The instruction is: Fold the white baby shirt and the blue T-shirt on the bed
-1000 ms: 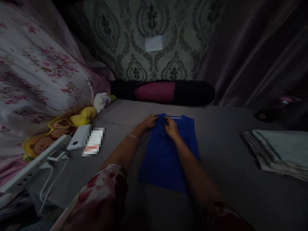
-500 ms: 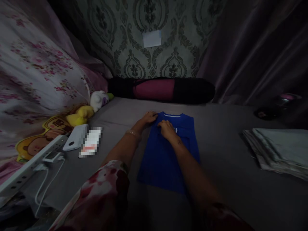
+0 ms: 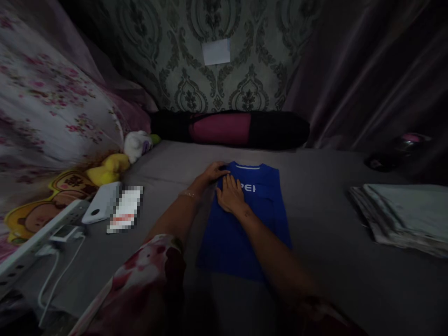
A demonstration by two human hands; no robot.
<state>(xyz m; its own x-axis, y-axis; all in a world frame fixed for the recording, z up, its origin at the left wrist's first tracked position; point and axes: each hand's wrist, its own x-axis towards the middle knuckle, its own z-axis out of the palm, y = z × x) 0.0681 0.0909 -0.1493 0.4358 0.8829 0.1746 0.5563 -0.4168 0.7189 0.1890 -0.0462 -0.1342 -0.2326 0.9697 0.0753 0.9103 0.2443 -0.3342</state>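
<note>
A blue shirt [image 3: 245, 242], folded into a narrow upright rectangle, lies on the grey sheet in front of me. Its neckline with a white strip faces away from me, and white letters show on the chest, partly covered. My right hand [image 3: 231, 193] lies flat on the upper left of the shirt, fingers stretched out. At the shirt's upper left edge rests my left hand [image 3: 214, 171], thumb and fingers apart, the thumb reaching to the cloth.
A black and pink bolster-shaped bag [image 3: 222, 128] lies along the wall. To the left are plush toys [image 3: 108, 169], a white power bank [image 3: 102, 203], a blurred phone-like item [image 3: 125, 210] and a power strip [image 3: 42, 238]. Folded cloths [image 3: 402, 210] are stacked at the right.
My right hand has gone from curled fingers on the cloth to lying flat, slightly left and nearer me. More of the white letters shows. My left hand has stayed by the edge, its thumb now apart.
</note>
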